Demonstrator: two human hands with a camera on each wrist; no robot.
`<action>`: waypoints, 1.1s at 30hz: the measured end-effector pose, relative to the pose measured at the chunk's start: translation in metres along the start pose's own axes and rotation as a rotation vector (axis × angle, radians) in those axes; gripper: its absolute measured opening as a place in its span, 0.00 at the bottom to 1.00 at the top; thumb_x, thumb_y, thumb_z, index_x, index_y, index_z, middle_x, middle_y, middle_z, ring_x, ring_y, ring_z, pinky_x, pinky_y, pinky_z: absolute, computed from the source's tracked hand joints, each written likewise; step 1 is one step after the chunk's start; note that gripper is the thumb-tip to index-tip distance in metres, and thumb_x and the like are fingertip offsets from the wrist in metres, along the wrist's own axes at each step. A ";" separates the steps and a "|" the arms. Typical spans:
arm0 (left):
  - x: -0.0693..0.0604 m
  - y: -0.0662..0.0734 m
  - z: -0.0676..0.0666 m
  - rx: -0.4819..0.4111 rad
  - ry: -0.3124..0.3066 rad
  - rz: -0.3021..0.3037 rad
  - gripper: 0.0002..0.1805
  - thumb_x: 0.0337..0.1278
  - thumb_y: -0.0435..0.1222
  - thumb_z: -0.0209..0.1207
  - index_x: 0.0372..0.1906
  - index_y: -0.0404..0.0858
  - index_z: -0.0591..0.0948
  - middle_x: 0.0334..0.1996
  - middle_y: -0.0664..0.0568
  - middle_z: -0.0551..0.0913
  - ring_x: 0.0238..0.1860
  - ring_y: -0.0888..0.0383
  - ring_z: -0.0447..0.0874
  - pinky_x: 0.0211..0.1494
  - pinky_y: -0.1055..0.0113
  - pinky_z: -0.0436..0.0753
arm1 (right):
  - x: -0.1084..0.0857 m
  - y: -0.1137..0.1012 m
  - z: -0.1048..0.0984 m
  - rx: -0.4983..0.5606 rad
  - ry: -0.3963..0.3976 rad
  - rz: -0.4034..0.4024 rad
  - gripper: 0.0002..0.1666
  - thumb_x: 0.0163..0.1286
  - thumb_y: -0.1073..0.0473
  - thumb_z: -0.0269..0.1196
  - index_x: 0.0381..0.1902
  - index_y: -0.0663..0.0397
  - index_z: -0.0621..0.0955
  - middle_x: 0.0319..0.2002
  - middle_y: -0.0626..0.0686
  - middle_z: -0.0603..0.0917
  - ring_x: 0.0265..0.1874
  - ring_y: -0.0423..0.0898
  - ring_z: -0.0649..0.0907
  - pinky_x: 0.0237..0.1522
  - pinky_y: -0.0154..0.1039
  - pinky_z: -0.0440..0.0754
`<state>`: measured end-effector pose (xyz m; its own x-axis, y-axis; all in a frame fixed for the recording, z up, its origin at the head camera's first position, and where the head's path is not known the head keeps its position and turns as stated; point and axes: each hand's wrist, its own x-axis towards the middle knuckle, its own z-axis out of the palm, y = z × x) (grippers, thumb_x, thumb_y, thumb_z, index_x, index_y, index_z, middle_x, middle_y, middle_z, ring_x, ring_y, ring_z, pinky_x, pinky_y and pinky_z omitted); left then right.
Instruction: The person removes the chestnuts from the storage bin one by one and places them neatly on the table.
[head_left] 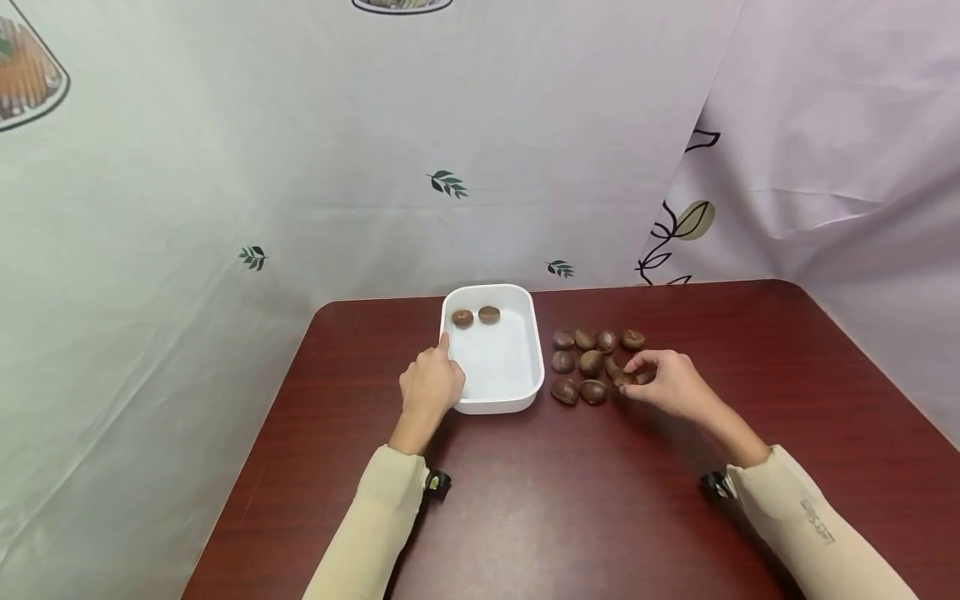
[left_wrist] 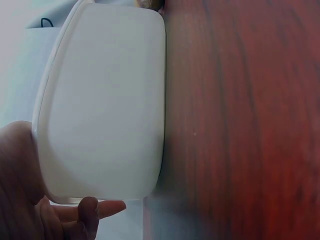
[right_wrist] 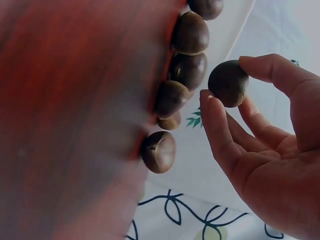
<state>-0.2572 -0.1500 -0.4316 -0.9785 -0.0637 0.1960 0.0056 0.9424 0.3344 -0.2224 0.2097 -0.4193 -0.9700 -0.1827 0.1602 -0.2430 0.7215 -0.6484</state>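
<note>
A white rectangular tray [head_left: 495,406] sits near the back of the table, with two brown chestnuts [head_left: 489,315] in its far end. My left hand [head_left: 432,379] holds the tray's left side near the front corner, the index finger lying along the rim. In the left wrist view, the curled fingers [left_wrist: 89,215] show beside the tray wall. Right of the tray, several chestnuts [head_left: 591,363] lie in rough rows. My right hand [head_left: 670,385] is at the right edge of this group. Between thumb and fingertips it pinches one chestnut [right_wrist: 228,83], raised off the table in the right wrist view.
The dark red wooden table [head_left: 540,500] reaches back to a pale cloth [head_left: 495,225] printed with leaves, which hangs behind it and along its sides. Black straps [head_left: 437,484] circle both wrists below light sleeves.
</note>
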 end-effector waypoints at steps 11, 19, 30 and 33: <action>-0.001 0.000 -0.001 -0.008 0.004 -0.002 0.31 0.63 0.37 0.47 0.73 0.43 0.69 0.44 0.40 0.85 0.34 0.38 0.85 0.31 0.45 0.80 | -0.001 0.009 0.005 -0.048 -0.029 -0.025 0.13 0.50 0.62 0.76 0.33 0.58 0.84 0.26 0.49 0.84 0.23 0.41 0.79 0.24 0.35 0.75; -0.001 0.000 -0.002 -0.001 0.006 -0.005 0.30 0.63 0.38 0.48 0.72 0.43 0.70 0.44 0.40 0.85 0.34 0.38 0.85 0.31 0.45 0.80 | 0.002 0.011 0.008 -0.067 -0.091 -0.012 0.15 0.50 0.64 0.75 0.35 0.60 0.82 0.28 0.50 0.83 0.25 0.41 0.80 0.26 0.36 0.76; -0.001 0.001 -0.002 0.006 -0.008 -0.007 0.31 0.63 0.38 0.47 0.73 0.44 0.69 0.44 0.41 0.85 0.35 0.38 0.85 0.31 0.45 0.79 | 0.005 0.011 0.013 -0.142 -0.089 -0.040 0.17 0.49 0.62 0.76 0.37 0.60 0.83 0.30 0.51 0.83 0.25 0.42 0.76 0.30 0.40 0.74; -0.001 0.002 -0.001 0.008 -0.013 -0.010 0.31 0.63 0.38 0.47 0.73 0.44 0.69 0.45 0.41 0.84 0.35 0.39 0.85 0.32 0.45 0.80 | 0.004 0.008 0.012 -0.167 -0.089 -0.026 0.17 0.51 0.60 0.75 0.38 0.60 0.83 0.32 0.53 0.83 0.26 0.45 0.77 0.31 0.42 0.75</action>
<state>-0.2560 -0.1488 -0.4306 -0.9811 -0.0689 0.1811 -0.0056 0.9443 0.3291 -0.2277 0.2065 -0.4332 -0.9611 -0.2558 0.1041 -0.2723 0.8153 -0.5110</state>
